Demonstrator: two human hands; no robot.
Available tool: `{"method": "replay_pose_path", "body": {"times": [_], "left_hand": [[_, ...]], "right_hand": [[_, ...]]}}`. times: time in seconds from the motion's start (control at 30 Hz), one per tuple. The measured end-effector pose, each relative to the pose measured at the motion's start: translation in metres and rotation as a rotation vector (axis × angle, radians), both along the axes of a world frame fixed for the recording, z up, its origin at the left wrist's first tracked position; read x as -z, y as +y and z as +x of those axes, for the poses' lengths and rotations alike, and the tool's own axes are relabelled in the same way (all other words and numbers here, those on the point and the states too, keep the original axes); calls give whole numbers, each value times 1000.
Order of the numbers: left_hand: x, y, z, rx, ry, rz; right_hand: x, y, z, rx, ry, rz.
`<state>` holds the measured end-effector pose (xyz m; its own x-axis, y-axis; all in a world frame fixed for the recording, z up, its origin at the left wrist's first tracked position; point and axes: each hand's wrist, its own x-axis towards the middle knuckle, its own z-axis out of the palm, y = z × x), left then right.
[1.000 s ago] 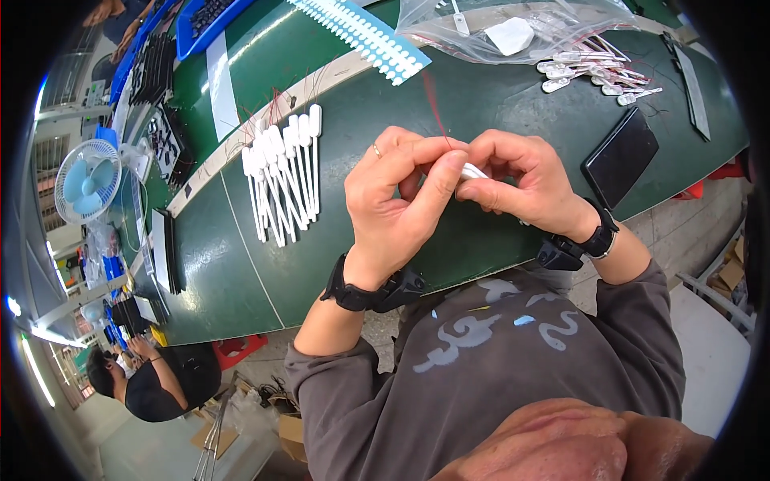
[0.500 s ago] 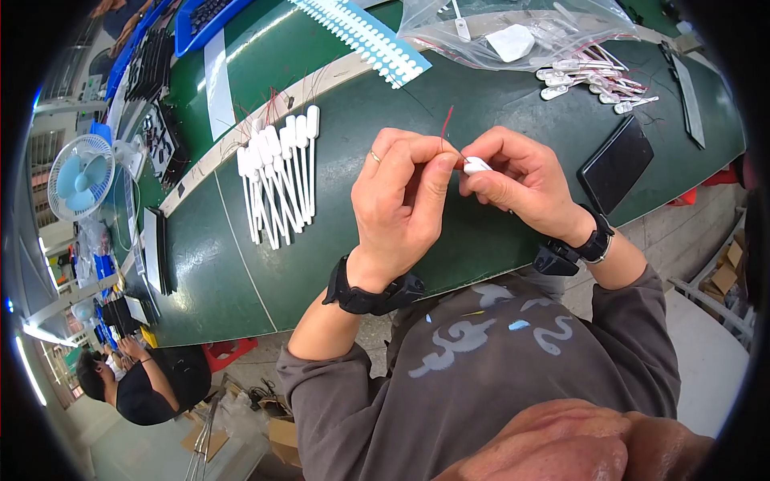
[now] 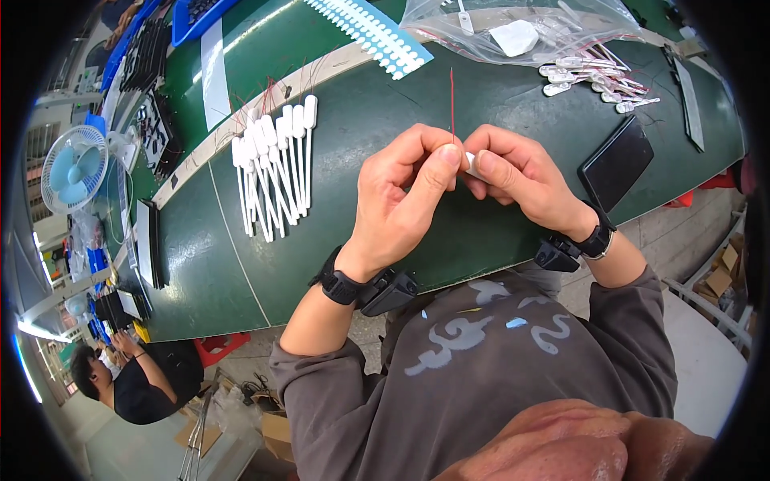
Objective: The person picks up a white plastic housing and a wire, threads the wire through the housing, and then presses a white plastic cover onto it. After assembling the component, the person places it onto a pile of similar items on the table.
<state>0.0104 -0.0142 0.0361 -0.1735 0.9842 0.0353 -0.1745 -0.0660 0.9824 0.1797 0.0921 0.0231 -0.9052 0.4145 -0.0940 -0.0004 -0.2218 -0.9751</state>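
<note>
Above the green table, my left hand (image 3: pixel 407 180) and my right hand (image 3: pixel 525 178) meet, thumbs almost touching. The left one pinches a thin red wire (image 3: pixel 452 100) between thumb and forefinger; its free end stands straight up. Between my right thumb and fingers is a small white oval-headed part (image 3: pixel 472 163), mostly covered by the fingertips. Whether the wire joins this part is hidden. To the left lie several white sticks with paddle-shaped heads (image 3: pixel 299 120), fanned out, with thin red and dark wires at their far ends.
At the far right sit several clear-headed parts with red wires (image 3: pixel 597 80), beside a clear plastic bag (image 3: pixel 525 40). A black phone-like slab (image 3: pixel 618 164) lies right of my hands. Light blue sheets with white stickers (image 3: pixel 377 40) lie at the back. A co-worker (image 3: pixel 152 381) sits at lower left.
The red wire now stands longer and straighter above my left fingertips. My right thumb has closed further over the white part, and the view has shifted slightly.
</note>
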Motion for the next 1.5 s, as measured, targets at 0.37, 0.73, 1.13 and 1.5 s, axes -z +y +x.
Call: {"method": "replay_pose_path", "body": {"times": [0.37, 0.73, 1.13, 1.5], "left_hand": [[-4, -1, -3, 24, -12, -69], [0, -2, -2, 31, -67, -37], [-1, -3, -1, 61, -131, -95], [0, -2, -5, 105, -68, -99]], "right_hand": [[7, -5, -3, 43, 63, 105], [2, -1, -1, -46, 20, -41], [3, 0, -2, -82, 19, -175], [2, 8, -1, -198, -20, -360]]}}
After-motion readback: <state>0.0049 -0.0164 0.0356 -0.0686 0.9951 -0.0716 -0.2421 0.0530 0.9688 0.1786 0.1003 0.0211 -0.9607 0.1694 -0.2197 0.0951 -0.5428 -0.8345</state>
